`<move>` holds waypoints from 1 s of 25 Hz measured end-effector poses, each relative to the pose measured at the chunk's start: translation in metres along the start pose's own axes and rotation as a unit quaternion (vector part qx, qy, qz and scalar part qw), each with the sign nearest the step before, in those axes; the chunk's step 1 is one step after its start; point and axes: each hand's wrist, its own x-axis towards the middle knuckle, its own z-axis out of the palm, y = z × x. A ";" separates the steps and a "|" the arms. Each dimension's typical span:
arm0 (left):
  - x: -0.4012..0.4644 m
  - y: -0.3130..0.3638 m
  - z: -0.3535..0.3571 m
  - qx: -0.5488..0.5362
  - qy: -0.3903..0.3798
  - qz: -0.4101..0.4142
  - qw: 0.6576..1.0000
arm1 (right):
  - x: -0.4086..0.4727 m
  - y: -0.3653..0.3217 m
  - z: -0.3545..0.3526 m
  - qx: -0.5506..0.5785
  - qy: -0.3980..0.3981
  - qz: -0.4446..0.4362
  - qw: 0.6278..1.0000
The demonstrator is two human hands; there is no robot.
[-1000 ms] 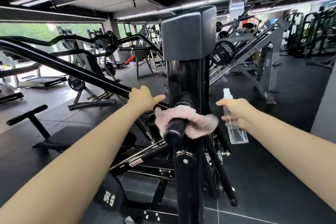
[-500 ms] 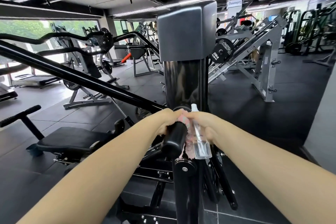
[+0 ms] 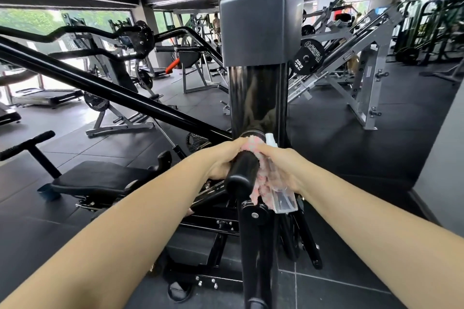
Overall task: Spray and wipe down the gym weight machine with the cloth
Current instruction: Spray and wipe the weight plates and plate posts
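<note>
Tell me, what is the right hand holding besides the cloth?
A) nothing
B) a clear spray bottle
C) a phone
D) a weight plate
B: the right hand grips a clear spray bottle against the pink cloth draped on the black handle.

We see a fluffy pink-and-white checked cloth (image 3: 259,183) wrapped on a glossy black round handle (image 3: 243,170). Beside it, a clear plastic spray bottle (image 3: 282,198) with a white cap. Behind stands a glossy black column (image 3: 257,103) topped by a matte dark grey pad (image 3: 256,25).
</note>
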 end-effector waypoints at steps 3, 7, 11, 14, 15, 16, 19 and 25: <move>-0.020 -0.015 -0.019 0.093 -0.123 -0.077 0.985 | -0.015 0.001 -0.003 -0.043 -0.039 -0.023 0.998; -0.017 -0.004 -0.014 0.200 -0.027 -0.042 0.979 | -0.010 -0.007 0.000 -0.012 -0.045 0.000 0.999; 0.009 0.009 -0.006 0.319 0.087 0.036 0.943 | 0.007 -0.009 0.001 0.001 -0.040 0.016 0.999; 0.014 0.012 -0.007 0.137 -0.040 0.006 0.990 | 0.019 -0.011 0.001 0.040 -0.018 0.022 0.999; 0.017 0.012 -0.008 0.103 -0.055 0.002 0.993 | 0.025 -0.012 0.001 0.046 -0.006 0.022 0.999; 0.022 0.013 -0.007 0.080 -0.057 -0.003 0.995 | 0.029 -0.012 0.003 0.050 -0.001 0.021 0.999; 0.029 0.017 -0.009 0.053 -0.038 -0.020 0.998 | 0.039 -0.015 0.007 0.065 0.009 0.016 0.998; -0.005 -0.004 0.000 -0.002 -0.022 0.035 0.999 | 0.011 -0.003 0.004 0.068 -0.023 0.007 0.997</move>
